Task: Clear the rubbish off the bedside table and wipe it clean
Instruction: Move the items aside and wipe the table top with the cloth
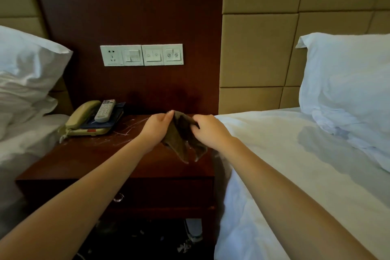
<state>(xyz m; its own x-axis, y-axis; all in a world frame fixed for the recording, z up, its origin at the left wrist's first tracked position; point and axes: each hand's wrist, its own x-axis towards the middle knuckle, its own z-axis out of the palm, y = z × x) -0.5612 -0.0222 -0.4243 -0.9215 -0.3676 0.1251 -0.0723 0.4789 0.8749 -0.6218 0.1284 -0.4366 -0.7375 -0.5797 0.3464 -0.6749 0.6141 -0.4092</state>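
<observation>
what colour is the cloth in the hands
Dark olive-brown; the cloth shows clearly in the head view, held between both hands.

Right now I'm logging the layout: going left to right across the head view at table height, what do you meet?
Left pillow → telephone → remote → left hand → cloth → right hand → right pillow.

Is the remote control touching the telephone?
Touching. The head view shows the remote control lying on top of the telephone, beside the handset, with no gap under it.
</observation>
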